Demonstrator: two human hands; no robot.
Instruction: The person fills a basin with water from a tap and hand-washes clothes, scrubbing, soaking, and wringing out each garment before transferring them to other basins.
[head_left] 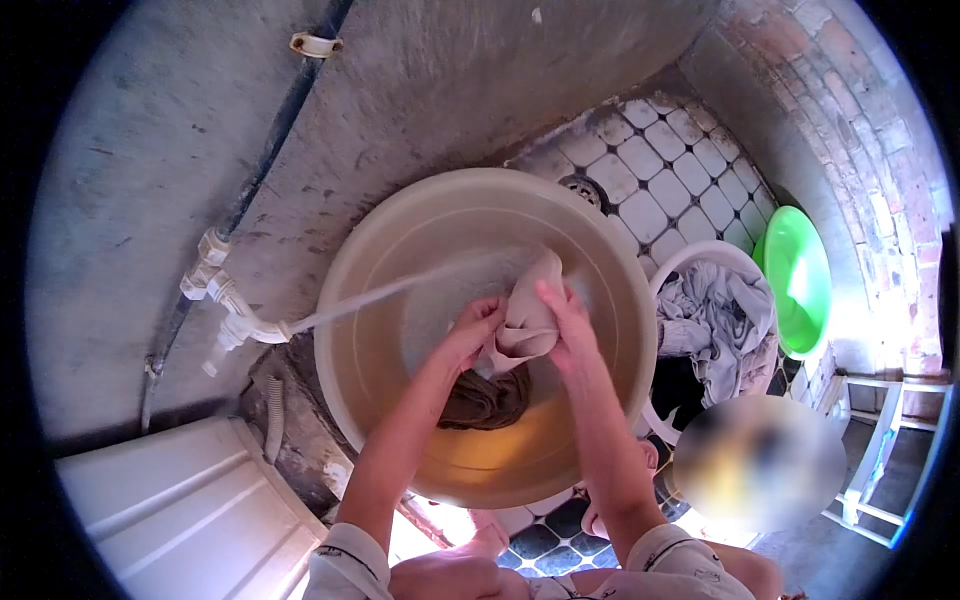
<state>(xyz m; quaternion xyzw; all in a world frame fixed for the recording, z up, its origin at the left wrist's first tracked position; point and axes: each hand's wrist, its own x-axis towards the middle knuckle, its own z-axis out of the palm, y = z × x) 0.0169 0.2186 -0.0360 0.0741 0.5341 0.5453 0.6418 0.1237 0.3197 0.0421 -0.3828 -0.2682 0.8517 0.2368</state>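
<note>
Over a large beige tub [345,270], both my hands grip a light beige cloth [528,310]. My left hand [475,328] is closed on its left side, and my right hand [568,325] pinches the right side. The cloth is bunched and folded between them; what garment it is I cannot tell. Beneath it, a dark brown cloth [485,402] lies in the tub. From a white tap [245,325] on the left, a stream of water [400,283] shoots across the tub toward the beige cloth.
To the right stands a white basket [700,250] heaped with grey clothes [715,310]. Behind it a green basin [800,285] leans on the wall. A white ribbed lid or panel [190,500] is at lower left, a metal frame [880,450] at right. A floor drain [585,190] sits behind the tub.
</note>
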